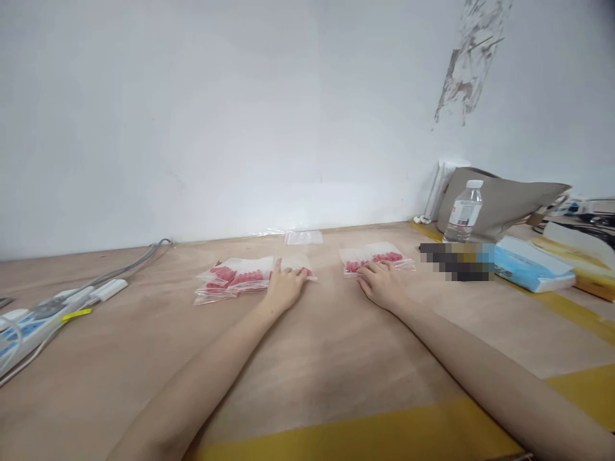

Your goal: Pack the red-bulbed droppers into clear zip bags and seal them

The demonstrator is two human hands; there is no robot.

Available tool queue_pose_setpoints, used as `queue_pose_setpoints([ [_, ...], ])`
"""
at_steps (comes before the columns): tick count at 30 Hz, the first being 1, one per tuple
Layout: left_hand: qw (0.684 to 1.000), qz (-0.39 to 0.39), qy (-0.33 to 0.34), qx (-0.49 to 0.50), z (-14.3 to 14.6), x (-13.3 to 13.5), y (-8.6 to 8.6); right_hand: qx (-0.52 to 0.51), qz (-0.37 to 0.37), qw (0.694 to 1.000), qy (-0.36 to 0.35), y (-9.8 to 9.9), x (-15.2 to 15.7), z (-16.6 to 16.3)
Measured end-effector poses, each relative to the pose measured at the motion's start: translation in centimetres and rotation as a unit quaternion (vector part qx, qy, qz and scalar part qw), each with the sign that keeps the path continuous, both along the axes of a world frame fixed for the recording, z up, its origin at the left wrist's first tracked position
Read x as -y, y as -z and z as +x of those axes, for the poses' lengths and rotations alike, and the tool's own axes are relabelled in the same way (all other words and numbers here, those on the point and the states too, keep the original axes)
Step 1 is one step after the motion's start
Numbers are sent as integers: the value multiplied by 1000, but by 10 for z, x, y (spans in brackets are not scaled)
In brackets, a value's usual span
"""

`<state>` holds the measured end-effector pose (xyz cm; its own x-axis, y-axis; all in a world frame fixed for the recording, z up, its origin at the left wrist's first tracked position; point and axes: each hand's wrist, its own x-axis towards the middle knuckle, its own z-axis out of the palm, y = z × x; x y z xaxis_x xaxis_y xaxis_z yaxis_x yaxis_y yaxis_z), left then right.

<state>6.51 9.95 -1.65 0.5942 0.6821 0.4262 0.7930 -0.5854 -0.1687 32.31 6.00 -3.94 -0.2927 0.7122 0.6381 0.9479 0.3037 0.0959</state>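
My left hand (287, 288) rests on a small clear zip bag (294, 262) with red pieces inside, its fingers stretched out and apart. Just left of it, several more zip bags of red pieces (247, 276) overlap in a loose pile. Over to the right, my right hand (383, 287) lies with spread fingers on the near edge of another group of zip bags (384, 251), also holding red pieces. The fingers partly cover the bags under them. Against the wall, between the two groups, a flat clear bag (303, 237) shows no red contents.
A power strip (33, 333) with cables and a white plug lies at the left. At the right stand a water bottle (465, 212) and a grey bag (504, 198), with a blue tissue pack (533, 264) in front. Yellow tape (336, 432) crosses the brown tabletop (307, 358).
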Motion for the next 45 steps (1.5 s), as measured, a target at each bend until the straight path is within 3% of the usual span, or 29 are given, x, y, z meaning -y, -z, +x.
queue_pose_setpoints([
  [5, 995, -50, 65, 61, 33, 20, 9, -23, 10, 999, -47, 3, 10, -2],
  [8, 982, -98, 85, 136, 27, 20, 12, -27, -13, 994, -103, 1, 12, -3],
  [12, 975, -110, 114, 156, 11, 14, 12, 8, -67, 982, -176, -7, 6, -12],
  [16, 978, -88, 80, 174, 11, 10, 15, 18, -126, 972, -197, -12, -7, -29],
  [19, 977, -68, 67, 191, 12, 8, 17, -47, -134, 968, -208, -8, -17, -38],
  [22, 971, -62, 116, 201, 10, 4, 18, -165, -109, 950, -243, 0, -21, -42],
  [25, 965, -74, 154, 200, 8, 1, 17, -221, -84, 933, -269, 3, -21, -41],
  [33, 966, -90, 178, 165, 3, -4, 8, -227, -59, 941, -245, 2, -19, -44],
  [39, 972, -51, 158, 165, 4, -4, 10, -208, -49, 951, -225, 4, -22, -43],
  [45, 977, -26, 159, 139, 3, -5, 12, -101, -45, 982, -154, 4, -24, -44],
])
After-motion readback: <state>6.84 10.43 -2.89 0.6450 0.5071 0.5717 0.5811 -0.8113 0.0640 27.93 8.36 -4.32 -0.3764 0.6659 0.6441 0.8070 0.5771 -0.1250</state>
